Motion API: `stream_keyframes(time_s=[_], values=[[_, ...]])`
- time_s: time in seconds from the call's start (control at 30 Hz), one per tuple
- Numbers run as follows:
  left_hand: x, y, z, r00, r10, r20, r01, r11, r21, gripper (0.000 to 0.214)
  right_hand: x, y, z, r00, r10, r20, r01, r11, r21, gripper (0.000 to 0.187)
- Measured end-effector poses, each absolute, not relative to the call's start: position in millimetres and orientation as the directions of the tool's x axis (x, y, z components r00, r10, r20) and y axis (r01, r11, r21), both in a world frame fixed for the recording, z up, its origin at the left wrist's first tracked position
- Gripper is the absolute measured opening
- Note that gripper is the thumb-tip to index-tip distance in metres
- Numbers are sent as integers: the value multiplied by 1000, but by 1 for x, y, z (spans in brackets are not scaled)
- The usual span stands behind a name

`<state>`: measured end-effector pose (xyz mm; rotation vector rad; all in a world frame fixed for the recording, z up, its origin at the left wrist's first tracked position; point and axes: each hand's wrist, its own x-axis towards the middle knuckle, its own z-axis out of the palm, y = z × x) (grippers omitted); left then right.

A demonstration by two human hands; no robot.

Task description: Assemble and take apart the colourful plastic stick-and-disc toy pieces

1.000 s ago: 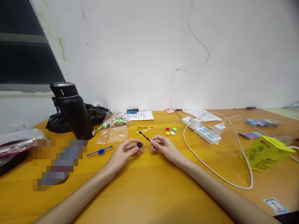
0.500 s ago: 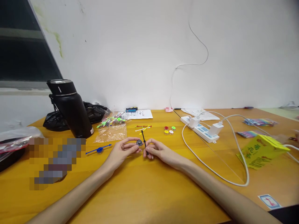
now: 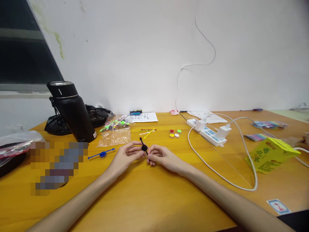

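Note:
My left hand (image 3: 126,154) pinches a small black disc (image 3: 144,148) just above the yellow table (image 3: 154,193). My right hand (image 3: 161,156) pinches a thin black arrow-tipped stick (image 3: 142,142) that now passes through the disc, its tip pointing up and left. The two hands touch at the fingertips. A blue stick with a blue disc on it (image 3: 101,154) lies to the left of my left hand. Loose red, white and yellow sticks (image 3: 148,131) and small coloured discs (image 3: 175,133) lie beyond my hands.
A black flask (image 3: 72,112) stands at the left before a black bag (image 3: 96,116). Clear packets of sticks (image 3: 115,132) lie behind my hands. A white power strip (image 3: 207,133) with chargers and looping cables sits right. A yellow box (image 3: 271,154) lies at the right edge.
My right hand brought the black stick leftwards to the disc in my left hand, and the stick now sits through the disc. Both hands closed together.

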<state>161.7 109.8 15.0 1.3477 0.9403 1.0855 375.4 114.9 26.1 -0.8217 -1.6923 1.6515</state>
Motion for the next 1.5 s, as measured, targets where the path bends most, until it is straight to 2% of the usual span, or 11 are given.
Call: stream_keyframes(time_s=[0.2,0.37,0.77,1.23,1.5], values=[[162,110,16,252,958,137,16,-146,989,38,374,114,21,-571,821,33,68,87,-994,39],[164,107,17,254,957,138,22,-149,989,37,372,112,20,-602,797,56,71,123,-990,36],[159,104,22,346,917,200,4,-214,977,16,375,110,25,-632,772,72,195,248,-949,32],[158,105,22,383,905,187,0,-203,979,26,376,112,25,-637,769,62,191,235,-953,34],[154,109,24,301,934,191,-28,-192,981,32,376,109,30,-633,773,50,190,217,-957,34]])
